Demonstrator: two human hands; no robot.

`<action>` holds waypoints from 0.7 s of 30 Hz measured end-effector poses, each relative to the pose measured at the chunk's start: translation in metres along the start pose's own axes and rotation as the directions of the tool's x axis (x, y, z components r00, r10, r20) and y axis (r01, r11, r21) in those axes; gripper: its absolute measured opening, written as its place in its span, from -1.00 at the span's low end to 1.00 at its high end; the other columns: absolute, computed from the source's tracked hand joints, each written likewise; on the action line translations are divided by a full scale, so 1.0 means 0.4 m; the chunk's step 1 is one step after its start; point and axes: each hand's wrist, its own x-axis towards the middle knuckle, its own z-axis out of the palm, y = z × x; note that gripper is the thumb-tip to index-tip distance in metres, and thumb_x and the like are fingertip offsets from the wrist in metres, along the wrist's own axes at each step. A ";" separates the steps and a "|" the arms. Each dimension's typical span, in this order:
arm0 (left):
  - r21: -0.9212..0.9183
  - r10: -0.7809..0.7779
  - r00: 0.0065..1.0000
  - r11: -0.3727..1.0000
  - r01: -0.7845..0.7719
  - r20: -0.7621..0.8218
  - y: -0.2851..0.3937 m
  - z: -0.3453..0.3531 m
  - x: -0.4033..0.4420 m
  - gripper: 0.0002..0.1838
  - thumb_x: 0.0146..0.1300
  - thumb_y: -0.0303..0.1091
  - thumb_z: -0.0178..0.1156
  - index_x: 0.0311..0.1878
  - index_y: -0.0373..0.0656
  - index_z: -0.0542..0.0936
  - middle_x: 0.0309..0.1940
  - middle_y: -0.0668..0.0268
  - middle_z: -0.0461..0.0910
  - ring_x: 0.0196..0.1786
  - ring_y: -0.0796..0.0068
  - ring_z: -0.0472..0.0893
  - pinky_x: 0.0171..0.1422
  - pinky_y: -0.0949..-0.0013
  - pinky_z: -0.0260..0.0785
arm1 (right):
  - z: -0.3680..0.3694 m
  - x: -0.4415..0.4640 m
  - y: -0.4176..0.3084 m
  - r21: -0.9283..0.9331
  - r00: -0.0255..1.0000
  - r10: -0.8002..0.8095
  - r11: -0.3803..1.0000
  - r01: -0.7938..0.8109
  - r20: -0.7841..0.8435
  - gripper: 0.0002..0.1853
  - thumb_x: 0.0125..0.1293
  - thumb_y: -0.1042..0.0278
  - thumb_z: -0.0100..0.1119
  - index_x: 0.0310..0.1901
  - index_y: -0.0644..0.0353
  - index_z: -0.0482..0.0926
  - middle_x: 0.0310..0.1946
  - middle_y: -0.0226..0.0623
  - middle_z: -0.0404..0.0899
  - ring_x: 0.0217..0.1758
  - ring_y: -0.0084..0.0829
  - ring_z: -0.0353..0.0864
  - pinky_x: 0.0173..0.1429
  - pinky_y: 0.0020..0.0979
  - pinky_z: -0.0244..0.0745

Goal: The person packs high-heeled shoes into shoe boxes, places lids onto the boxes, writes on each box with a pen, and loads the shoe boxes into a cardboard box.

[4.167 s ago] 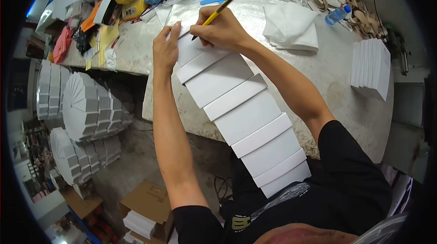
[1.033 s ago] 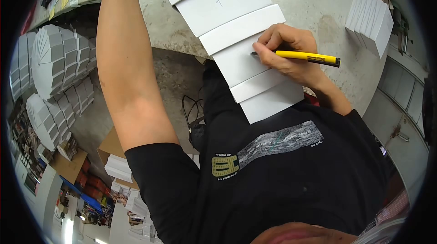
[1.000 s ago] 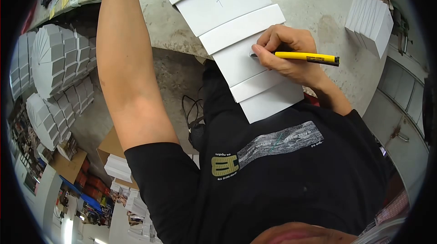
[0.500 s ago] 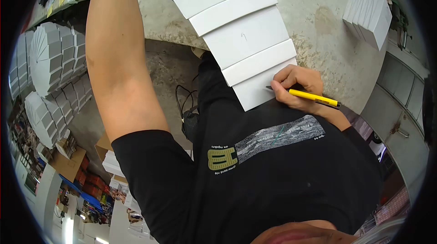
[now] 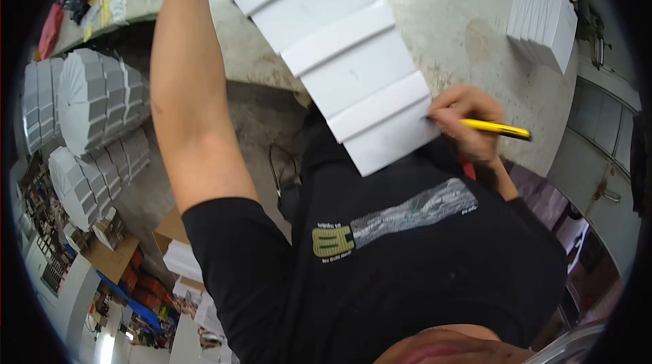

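A row of overlapping white boxes [image 5: 353,75] runs from the top edge of the view down toward my black shirt. One box in the row carries a faint pen mark. My right hand [image 5: 468,119] grips a yellow-and-black pen [image 5: 496,129], its dark tip by the right edge of the nearest box. That hand is slightly blurred. My left forearm [image 5: 187,72] stretches up along the left side of the row. The left hand itself lies beyond the top edge, so its fingers are hidden.
The row rests on a worn grey table [image 5: 468,38]. A small stack of white boxes [image 5: 543,24] stands at the right. On the left, bundled white boxes [image 5: 102,102] stand below table level, near an open cardboard box [image 5: 173,228]. A metal door [image 5: 598,153] is at the right.
The box row has shifted a little to the left. My right hand with the pen has moved slightly up and right, to the box's edge. My left arm sits somewhat farther right.
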 end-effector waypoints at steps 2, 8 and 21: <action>0.077 0.008 1.000 0.997 -0.010 0.023 -0.031 0.043 -0.006 -0.42 0.40 0.17 0.02 0.03 -0.22 0.63 0.00 -0.21 0.59 0.08 -0.03 0.61 0.19 0.01 0.37 | -0.063 0.061 0.010 0.040 0.952 -0.134 0.988 0.151 -0.274 -0.89 0.34 0.50 0.21 -0.36 0.26 0.54 -0.19 -0.18 0.67 -0.17 -0.45 0.62 -0.11 -0.40 0.51; 0.058 -0.014 0.995 0.998 0.019 -0.094 0.065 -0.032 -0.054 -0.47 0.48 0.04 -0.11 -0.27 -0.18 0.70 -0.33 0.01 0.69 -0.17 -0.14 0.65 -0.07 -0.04 0.50 | -0.196 0.128 0.355 0.396 0.945 0.225 0.911 -0.118 -0.237 -0.65 0.52 0.04 0.04 -0.33 0.12 0.50 -0.53 -0.48 0.35 -0.57 -0.60 0.15 -0.43 -0.50 0.12; -0.080 -0.087 0.993 0.994 0.080 -0.085 0.100 -0.069 -0.074 -0.44 0.49 0.04 -0.06 -0.44 -0.24 0.60 -0.46 -0.07 0.63 -0.33 -0.20 0.60 -0.20 -0.09 0.40 | -0.057 0.481 0.627 0.449 0.611 0.747 0.466 -0.762 0.262 -0.25 0.10 -0.68 0.00 -0.55 -0.01 0.27 -0.70 -0.51 0.15 -0.67 -0.52 0.11 -0.50 -0.41 0.13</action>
